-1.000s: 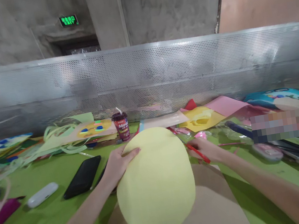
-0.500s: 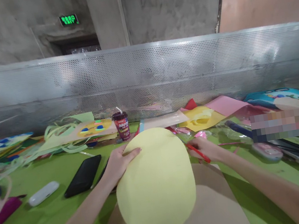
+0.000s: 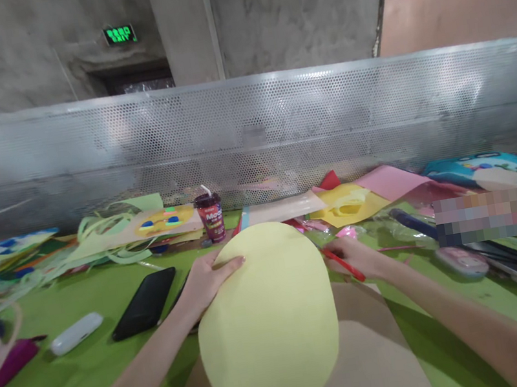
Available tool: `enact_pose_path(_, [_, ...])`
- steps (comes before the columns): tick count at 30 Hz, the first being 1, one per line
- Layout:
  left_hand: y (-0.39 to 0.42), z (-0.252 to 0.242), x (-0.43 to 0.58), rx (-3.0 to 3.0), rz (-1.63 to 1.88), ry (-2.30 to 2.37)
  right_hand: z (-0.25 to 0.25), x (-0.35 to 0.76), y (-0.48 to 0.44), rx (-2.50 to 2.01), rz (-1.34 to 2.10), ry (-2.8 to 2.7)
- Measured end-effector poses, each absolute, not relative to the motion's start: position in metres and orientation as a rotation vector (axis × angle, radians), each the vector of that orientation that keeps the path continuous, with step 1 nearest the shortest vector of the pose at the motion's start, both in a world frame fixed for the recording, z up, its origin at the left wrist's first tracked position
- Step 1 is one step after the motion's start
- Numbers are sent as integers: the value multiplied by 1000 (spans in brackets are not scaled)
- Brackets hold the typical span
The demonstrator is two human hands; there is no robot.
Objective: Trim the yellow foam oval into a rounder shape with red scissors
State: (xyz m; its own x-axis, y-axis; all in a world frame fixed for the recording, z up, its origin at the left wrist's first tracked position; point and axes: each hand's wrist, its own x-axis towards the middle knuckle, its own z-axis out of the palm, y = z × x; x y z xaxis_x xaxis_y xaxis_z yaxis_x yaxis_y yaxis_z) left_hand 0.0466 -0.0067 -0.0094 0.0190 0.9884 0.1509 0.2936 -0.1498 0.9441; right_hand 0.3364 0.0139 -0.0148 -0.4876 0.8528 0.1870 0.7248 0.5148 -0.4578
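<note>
One bare left hand (image 3: 208,281) pinches the upper-left edge of a pale-yellow rounded paper sheet (image 3: 269,322), thumb on top; the right hand (image 3: 353,258) grasps a slim red-handled tool (image 3: 347,266) at its right edge. Beneath, a flat tan sheet (image 3: 373,342) extends past both sides, flanked by green tabletop (image 3: 458,312). A purple drink cup (image 3: 212,220) stands just beyond.

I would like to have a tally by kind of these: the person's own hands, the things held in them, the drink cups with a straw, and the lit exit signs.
Own hands: 2 (left hand, right hand)
Held things: 2 (pale yellow sheet, red tool)
Drink cups: 1 (purple cup)
Lit signs: 1 (green exit sign)
Total: 6
</note>
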Motion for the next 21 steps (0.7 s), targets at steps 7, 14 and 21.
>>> enact_pose_path(7, [-7,-10,46,1522,1134,1330,-14,336,14,-1286,440,-2395])
enact_pose_path(14, [-9,-7,46,1520,1070,1355,-12,334,11,-1307,463,-2385])
enact_pose_path(21, [-9,-7,46,1513,1040,1372,-11,334,11,-1302,466,-2393])
